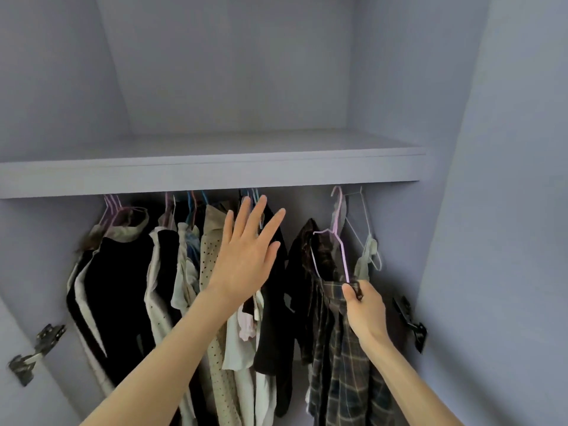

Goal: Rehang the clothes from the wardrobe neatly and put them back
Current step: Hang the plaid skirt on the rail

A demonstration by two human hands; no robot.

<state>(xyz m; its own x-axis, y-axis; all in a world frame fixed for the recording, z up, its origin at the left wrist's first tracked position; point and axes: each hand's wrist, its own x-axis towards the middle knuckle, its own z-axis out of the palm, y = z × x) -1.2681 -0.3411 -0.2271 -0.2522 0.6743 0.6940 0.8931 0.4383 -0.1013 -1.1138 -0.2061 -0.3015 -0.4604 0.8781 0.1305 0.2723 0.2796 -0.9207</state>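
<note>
Clothes [190,272] are seen hanging under the shelf [212,176] across the left and centre of the frame, bunched tightly on pink and blue hangers; the rail itself is hidden behind the shelf edge. A plaid garment [341,348] is held at lower right of centre, gripped at its waistband by the right hand [364,305], whose fingers are clamped on the cloth together with the lower end of a pink hanger [333,250]. Whether that hanger is hooked on the rail cannot be told. The left hand [249,256] is raised flat in the centre, fingers straight and spread apart, laid against the dark garments, probably so that the bunch is pushed leftwards and a gap is kept for the plaid piece. A white hanger [361,229] with a small pale item is seen at right of centre, near the wardrobe wall. Hinges [37,348] are visible at lower left and lower right.
</note>
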